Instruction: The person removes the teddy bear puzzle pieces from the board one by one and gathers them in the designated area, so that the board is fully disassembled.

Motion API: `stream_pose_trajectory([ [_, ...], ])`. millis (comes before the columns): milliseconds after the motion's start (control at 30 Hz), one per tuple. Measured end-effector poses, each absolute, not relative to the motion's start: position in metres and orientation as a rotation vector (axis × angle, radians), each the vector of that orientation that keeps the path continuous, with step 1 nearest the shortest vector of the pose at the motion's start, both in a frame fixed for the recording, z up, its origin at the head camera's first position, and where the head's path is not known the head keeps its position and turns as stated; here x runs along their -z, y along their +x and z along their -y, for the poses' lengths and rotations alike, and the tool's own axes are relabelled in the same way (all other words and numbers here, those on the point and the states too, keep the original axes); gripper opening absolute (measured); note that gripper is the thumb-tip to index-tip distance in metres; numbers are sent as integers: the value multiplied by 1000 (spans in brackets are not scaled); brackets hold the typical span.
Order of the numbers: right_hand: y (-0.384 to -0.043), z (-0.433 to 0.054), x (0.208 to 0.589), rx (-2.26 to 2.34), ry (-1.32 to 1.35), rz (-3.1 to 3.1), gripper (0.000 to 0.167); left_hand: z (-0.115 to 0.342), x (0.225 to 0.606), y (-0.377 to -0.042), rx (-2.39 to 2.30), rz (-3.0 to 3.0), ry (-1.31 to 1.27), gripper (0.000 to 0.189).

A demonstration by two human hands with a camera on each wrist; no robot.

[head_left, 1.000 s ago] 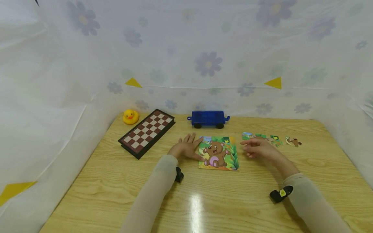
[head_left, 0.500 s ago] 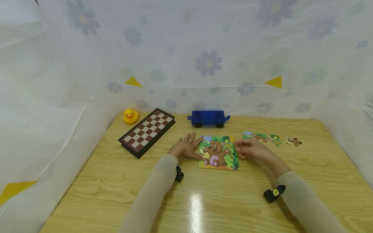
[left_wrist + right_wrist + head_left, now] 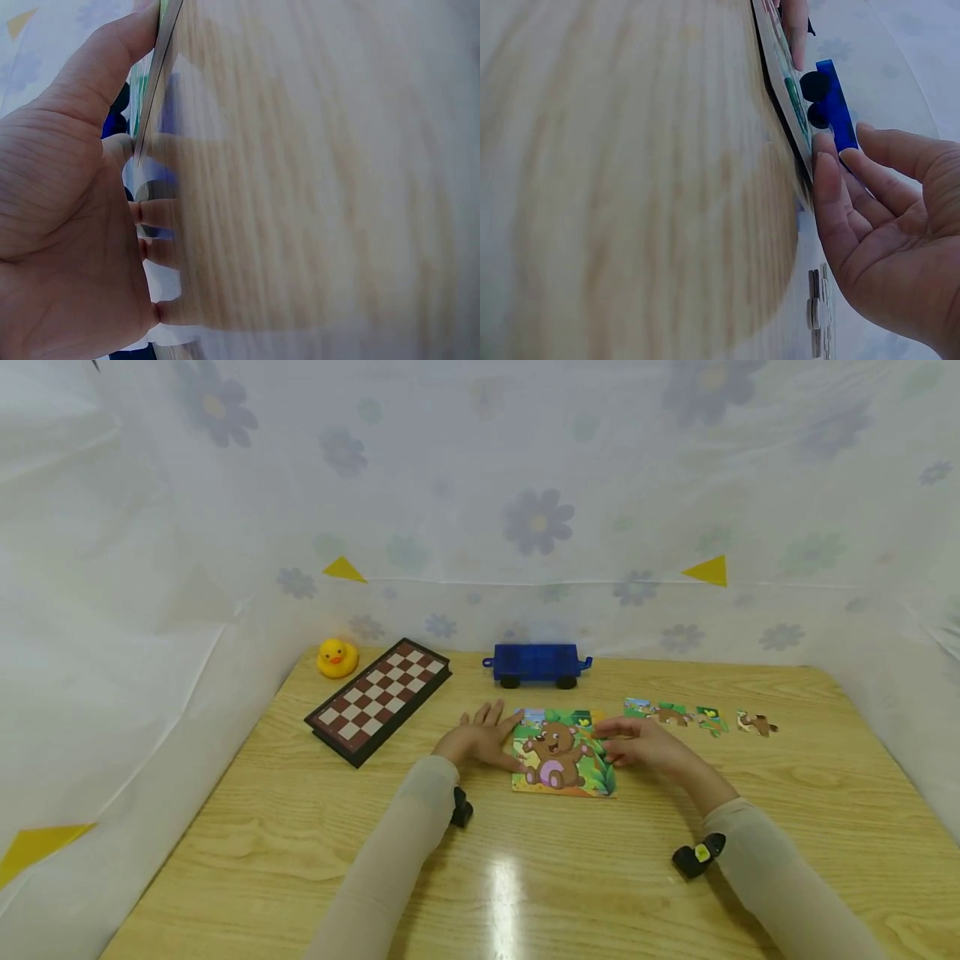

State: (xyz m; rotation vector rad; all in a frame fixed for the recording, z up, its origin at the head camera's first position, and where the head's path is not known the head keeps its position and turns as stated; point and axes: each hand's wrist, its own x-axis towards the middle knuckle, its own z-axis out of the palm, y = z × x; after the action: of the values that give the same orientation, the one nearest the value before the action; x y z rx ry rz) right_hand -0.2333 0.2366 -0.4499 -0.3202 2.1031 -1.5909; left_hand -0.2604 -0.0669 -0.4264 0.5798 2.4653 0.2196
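Observation:
A square picture puzzle (image 3: 557,756) showing a brown bear lies flat in the middle of the table in the head view. My left hand (image 3: 480,742) is spread along its left side, thumb and index fingertips right at the edge. In the left wrist view that thumb (image 3: 97,71) reaches the thin edge of the puzzle board (image 3: 154,90). My right hand (image 3: 647,747) is at the opposite side, its loosely bent fingers overlapping the puzzle's right edge. The right wrist view has the right fingertips (image 3: 826,176) against the board's edge (image 3: 786,97), nothing pinched between them.
Several loose jigsaw pieces (image 3: 671,716) lie in a row behind the right hand, with a brown piece (image 3: 756,724) at their right end. A blue toy wagon (image 3: 536,663) stands behind the puzzle. A checkered board (image 3: 381,700) and a yellow rubber duck (image 3: 337,658) are at back left.
My right hand has moved left, from beside the loose pieces to the puzzle's right edge, its fingers now overlapping it. The left hand and the puzzle have stayed in place.

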Motion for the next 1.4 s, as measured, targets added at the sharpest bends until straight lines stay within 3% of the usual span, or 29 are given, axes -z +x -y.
stream_pose_trajectory([
  [333, -235, -234, 451, 1587, -316, -2111, 55, 67, 424, -259, -209, -2461, 582, 99],
  [833, -236, -223, 445, 1582, -311, -2196, 45, 66, 429, -262, -197, -2459, 567, 97],
  [1400, -229, -210, 446, 1223, -432, -2582, 34, 68, 433, -264, -211, -2462, 596, 100],
])
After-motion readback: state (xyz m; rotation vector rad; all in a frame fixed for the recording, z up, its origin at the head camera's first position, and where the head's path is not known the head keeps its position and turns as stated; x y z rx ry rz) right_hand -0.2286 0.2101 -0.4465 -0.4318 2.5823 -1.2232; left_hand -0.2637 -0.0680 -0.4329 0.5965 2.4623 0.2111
